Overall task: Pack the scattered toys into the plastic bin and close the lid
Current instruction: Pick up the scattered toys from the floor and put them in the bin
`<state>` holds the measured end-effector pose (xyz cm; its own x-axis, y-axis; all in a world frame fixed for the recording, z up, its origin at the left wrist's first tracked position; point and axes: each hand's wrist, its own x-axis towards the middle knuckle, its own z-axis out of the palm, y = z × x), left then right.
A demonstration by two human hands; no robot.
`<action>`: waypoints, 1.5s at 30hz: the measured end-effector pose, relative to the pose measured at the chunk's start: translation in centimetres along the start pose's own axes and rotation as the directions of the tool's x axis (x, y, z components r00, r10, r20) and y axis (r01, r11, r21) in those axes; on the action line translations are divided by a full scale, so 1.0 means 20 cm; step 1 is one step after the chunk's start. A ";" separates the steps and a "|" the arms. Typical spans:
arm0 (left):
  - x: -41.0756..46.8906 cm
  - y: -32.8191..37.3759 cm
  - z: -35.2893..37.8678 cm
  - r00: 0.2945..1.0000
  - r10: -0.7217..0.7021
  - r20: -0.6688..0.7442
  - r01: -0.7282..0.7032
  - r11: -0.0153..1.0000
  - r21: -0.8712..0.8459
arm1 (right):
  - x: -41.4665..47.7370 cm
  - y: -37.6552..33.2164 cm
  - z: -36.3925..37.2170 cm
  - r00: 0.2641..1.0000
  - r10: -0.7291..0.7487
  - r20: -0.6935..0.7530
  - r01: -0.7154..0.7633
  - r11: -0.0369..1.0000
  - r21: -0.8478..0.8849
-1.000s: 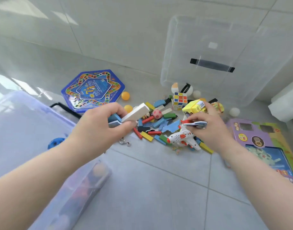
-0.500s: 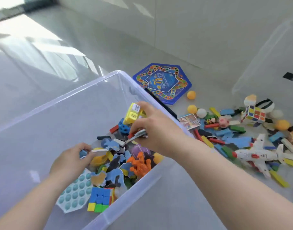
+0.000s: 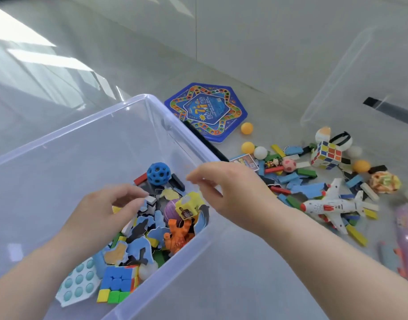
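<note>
My right hand [image 3: 230,190], fingers loosely apart and empty, hovers over the plastic bin [image 3: 83,124], above the yellow toy car [image 3: 187,205] inside. My left hand [image 3: 106,211], inside the bin, curls its fingertips against a white block [image 3: 150,200]; I cannot tell whether it grips.
</note>
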<state>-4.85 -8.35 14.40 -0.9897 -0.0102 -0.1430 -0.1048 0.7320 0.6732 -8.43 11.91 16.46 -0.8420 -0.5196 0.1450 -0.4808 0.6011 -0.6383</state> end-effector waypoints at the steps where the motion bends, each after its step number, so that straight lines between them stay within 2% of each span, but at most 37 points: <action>1: 0.01 0.08 0.01 0.997 0.077 -0.009 -0.077 0.997 -0.020 | -0.06 0.03 -0.05 0.996 -0.035 -0.084 0.037 0.999 0.025; 3: 0.02 0.25 0.05 0.975 0.223 -0.019 -0.224 0.973 -0.064 | -0.22 0.14 -0.13 0.981 -0.014 -0.194 0.004 0.999 -0.053; 4: 0.03 0.32 0.08 0.961 0.278 0.007 -0.277 0.958 -0.077 | -0.30 0.20 -0.17 0.980 0.031 -0.197 -0.053 0.993 -0.106; 6: 0.07 0.46 0.15 0.918 0.381 0.109 -0.376 0.924 -0.066 | -0.47 0.35 -0.24 0.961 0.238 -0.139 -0.260 0.949 -0.177; 7: 0.10 0.51 0.20 0.883 0.439 0.166 -0.439 0.898 -0.042 | -0.57 0.43 -0.26 0.919 0.379 -0.105 -0.393 0.901 -0.185; 8: 0.12 0.57 0.26 0.843 0.486 0.232 -0.497 0.868 -0.009 | -0.68 0.53 -0.27 0.845 0.527 -0.092 -0.534 0.827 -0.176; 10: 0.15 0.68 0.39 0.748 0.543 0.380 -0.618 0.779 0.102 | -0.89 0.73 -0.27 0.634 0.768 -0.088 -0.769 0.615 -0.173; 12: 0.16 0.79 0.54 0.657 0.525 0.541 -0.715 0.662 0.225 | -1.07 0.88 -0.26 0.463 0.882 -0.092 -0.880 0.444 -0.171; 15: 0.15 0.92 0.82 0.585 0.394 0.709 -0.774 0.530 0.345 | -1.29 1.02 -0.24 0.332 0.940 -0.074 -0.939 0.323 -0.116; 17: 0.15 0.92 1.01 0.588 0.316 0.745 -0.760 0.530 0.375 | -1.37 1.07 -0.24 0.270 0.959 -0.090 -0.960 0.260 -0.103; 20: 0.19 0.80 1.22 0.673 0.203 0.711 -0.627 0.666 0.404 | -1.41 1.13 -0.24 0.222 0.954 -0.203 -0.975 0.222 -0.026; 23: 0.22 0.68 1.31 0.770 0.174 0.614 -0.509 0.748 0.427 | -1.37 1.18 -0.24 0.232 0.912 -0.338 -0.967 0.252 0.018; 27: 0.29 0.71 1.40 0.836 0.283 0.470 -0.490 0.770 0.409 | -1.31 1.26 -0.22 0.259 0.925 -0.279 -0.965 0.236 -0.113; 29: 0.32 0.78 1.47 0.846 0.307 0.436 -0.486 0.781 0.393 | -1.27 1.29 -0.20 0.260 0.928 -0.268 -0.957 0.211 -0.198; 32: 0.35 0.87 1.59 0.834 0.312 0.456 -0.505 0.766 0.399 | -1.25 1.32 -0.19 0.228 0.932 -0.281 -0.962 0.173 -0.209; 36: 0.38 0.94 1.71 0.852 0.248 0.461 -0.483 0.713 0.508 | -1.25 1.36 -0.18 0.178 0.946 -0.271 -0.971 0.124 -0.203; 40: 0.40 0.92 1.76 0.871 0.205 0.446 -0.463 0.646 0.607 | -1.25 1.36 -0.17 0.193 0.952 -0.237 -0.956 0.129 -0.263; 42: 0.42 0.89 1.75 0.873 0.202 0.444 -0.458 0.651 0.605 | -1.24 1.37 -0.18 0.186 0.962 -0.200 -0.966 0.142 -0.216; 45: 0.44 0.86 1.68 0.868 0.181 0.463 -0.437 0.723 0.536 | -1.24 1.38 -0.20 0.152 0.976 -0.155 -0.985 0.137 -0.101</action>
<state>-12.01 27.09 0.30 -0.8324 0.4390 -0.3382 0.4088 0.8985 0.1599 -1.80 43.84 -1.76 -0.6352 0.6019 -0.4840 0.7390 0.6559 -0.1541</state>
